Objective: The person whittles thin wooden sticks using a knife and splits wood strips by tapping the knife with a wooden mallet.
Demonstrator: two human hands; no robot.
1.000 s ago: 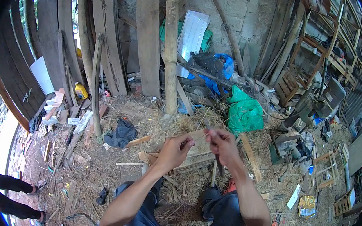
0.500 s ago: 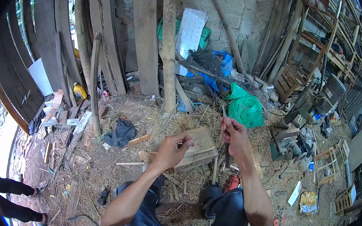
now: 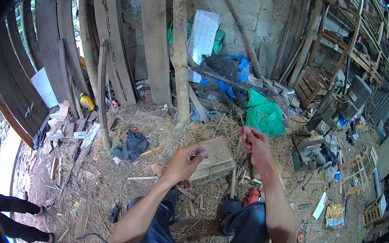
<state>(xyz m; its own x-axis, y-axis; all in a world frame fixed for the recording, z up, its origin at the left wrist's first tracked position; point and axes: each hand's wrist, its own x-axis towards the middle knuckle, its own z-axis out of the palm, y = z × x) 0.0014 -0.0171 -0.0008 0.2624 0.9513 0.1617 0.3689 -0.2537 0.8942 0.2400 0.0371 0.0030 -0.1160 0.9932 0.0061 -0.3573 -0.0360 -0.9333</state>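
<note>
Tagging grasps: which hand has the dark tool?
Right hand, the one nearer the green bag; the dark tool sticks out below its grip. The left hand shows no such tool.

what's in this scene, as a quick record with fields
left hand: left hand, fingers pinched, contents too small to tell
right hand: right hand, gripping a dark slender tool
near hands: wooden block
floor: dark cloth, green bag, yellow bottle
other person: dark-clad legs, far left
</note>
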